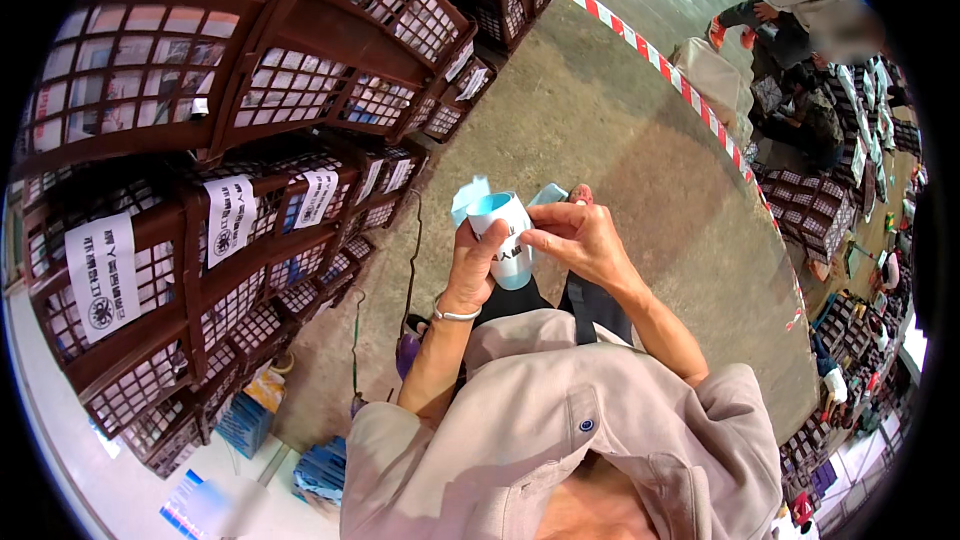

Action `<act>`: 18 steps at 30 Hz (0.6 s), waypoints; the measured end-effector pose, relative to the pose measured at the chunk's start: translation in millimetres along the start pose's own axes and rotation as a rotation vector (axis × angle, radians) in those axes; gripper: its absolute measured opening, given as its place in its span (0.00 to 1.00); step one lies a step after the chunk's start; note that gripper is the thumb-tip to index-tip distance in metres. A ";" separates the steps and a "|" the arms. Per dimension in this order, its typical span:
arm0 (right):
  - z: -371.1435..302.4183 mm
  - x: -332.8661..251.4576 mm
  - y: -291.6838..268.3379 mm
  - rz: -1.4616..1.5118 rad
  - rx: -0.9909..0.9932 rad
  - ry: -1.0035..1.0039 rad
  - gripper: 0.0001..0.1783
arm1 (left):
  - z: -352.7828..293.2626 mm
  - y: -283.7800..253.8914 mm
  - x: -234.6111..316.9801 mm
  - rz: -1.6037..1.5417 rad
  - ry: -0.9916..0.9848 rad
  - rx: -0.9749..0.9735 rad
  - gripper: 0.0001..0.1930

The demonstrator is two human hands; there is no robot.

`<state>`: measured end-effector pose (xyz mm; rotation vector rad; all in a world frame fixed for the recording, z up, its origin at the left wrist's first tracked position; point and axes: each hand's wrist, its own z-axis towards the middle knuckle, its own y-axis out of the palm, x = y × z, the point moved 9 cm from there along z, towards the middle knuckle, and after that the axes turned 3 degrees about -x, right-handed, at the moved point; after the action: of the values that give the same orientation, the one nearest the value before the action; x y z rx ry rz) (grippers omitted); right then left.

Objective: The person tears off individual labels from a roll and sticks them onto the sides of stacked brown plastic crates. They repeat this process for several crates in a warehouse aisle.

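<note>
In front of my body is a roll of labels (pixel 512 252), white with black print outside and light blue inside. My left hand (pixel 470 270) is closed around its left side, the thumb lying across the front. At the right side of the roll, my right hand (pixel 588 248) pinches its edge between thumb and fingers; whether a label's edge is lifted there is too small to tell. A loose light-blue strip (pixel 468 197) sticks up behind the roll, and another bit shows beyond my right fingers.
Stacked brown lattice crates (pixel 190 215) packed with goods rise on my left, several bearing white printed labels (pixel 104 275). Red-and-white barrier tape (pixel 690 90) runs across the concrete floor (pixel 700 240) on my right. Beyond it are people (pixel 800 120) among more crates. Blue bundles (pixel 322 470) lie at lower left.
</note>
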<state>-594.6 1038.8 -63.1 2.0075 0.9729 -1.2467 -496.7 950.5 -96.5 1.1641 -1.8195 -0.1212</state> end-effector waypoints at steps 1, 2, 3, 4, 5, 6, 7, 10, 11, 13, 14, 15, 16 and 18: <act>0.3 -3.0 -4.3 -0.026 -0.018 0.017 0.14 | 0.4 0.8 -3.2 0.003 -0.013 -0.010 0.19; 0.7 -4.7 -9.2 -0.053 -0.036 0.032 0.13 | 1.4 2.6 -6.0 0.007 -0.025 -0.020 0.20; 0.3 -2.2 -16.2 -0.051 -0.019 0.053 0.11 | 2.8 5.4 -8.5 0.033 -0.032 -0.043 0.21; 0.1 -5.7 -22.5 -0.114 -0.024 0.030 0.12 | 3.0 11.3 -7.5 0.090 -0.007 -0.054 0.21; 0.3 -10.5 -30.6 -0.176 -0.029 0.005 0.12 | 3.8 19.7 -5.5 0.150 0.020 -0.065 0.21; -0.5 -14.6 -37.2 -0.238 -0.035 -0.020 0.12 | 4.5 27.6 -4.2 0.209 0.047 -0.076 0.22; -0.4 -14.3 -41.4 -0.283 -0.002 -0.058 0.11 | 5.5 32.4 -7.9 0.246 0.023 -0.106 0.24; -4.7 -21.3 -58.3 -0.401 0.114 -0.183 0.08 | 2.3 48.0 -12.5 0.121 0.047 -0.040 0.26; -4.6 -24.0 -60.5 -0.410 0.104 -0.203 0.08 | 2.4 49.1 -21.1 -0.004 -0.013 0.008 0.28; -2.8 -30.7 -63.2 -0.428 0.084 -0.243 0.07 | 2.6 58.3 -18.9 -0.025 0.034 0.002 0.27; -3.6 -32.4 -64.4 -0.407 0.077 -0.243 0.07 | 2.5 61.6 -19.4 -0.039 0.054 -0.002 0.27; -4.7 -35.6 -64.3 -0.386 0.070 -0.242 0.08 | 3.2 62.9 -19.3 -0.061 0.069 0.013 0.26; -4.4 -38.0 -64.2 -0.365 0.063 -0.242 0.08 | 4.1 63.9 -18.1 -0.082 0.083 0.029 0.26; 3.0 -36.1 -61.8 -0.278 -0.033 -0.179 0.10 | 7.6 63.9 -10.4 -0.127 0.122 0.059 0.25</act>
<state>-657.4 1061.4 -37.1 1.7428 1.2037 -1.5175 -543.3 990.2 -74.2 1.3011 -1.6527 -0.0685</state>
